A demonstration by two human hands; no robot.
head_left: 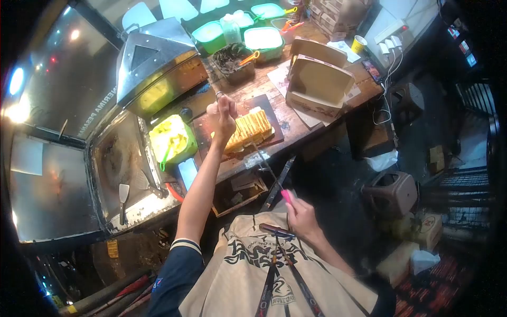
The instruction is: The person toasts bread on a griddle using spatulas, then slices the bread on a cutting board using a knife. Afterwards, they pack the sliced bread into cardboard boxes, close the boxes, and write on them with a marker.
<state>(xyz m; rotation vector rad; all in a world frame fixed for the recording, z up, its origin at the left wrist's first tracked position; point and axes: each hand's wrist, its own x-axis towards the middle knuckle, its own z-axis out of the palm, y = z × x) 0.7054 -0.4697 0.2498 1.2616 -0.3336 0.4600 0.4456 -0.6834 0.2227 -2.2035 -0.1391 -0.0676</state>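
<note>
My right hand (302, 215) is closed around the pink handle of a long thin knife (269, 168). The blade points up and away from me, its far end at the near side of the toasted bread (249, 128). That bread is golden, ridged with grill lines, and lies on a dark cutting board (273, 138). Over the left end of the bread, my left hand (222, 112) is closed in a fist. A small metal bit shows above its fingers, but what it grips is mostly hidden.
An open cardboard box (319, 84) stands right of the board. Behind are a tub of dark filling (232, 62) and green containers (263, 42). To the left sit a yellow-green tub (173, 138), a metal hood (156, 58) and a griddle (113, 158) with a spatula (123, 199).
</note>
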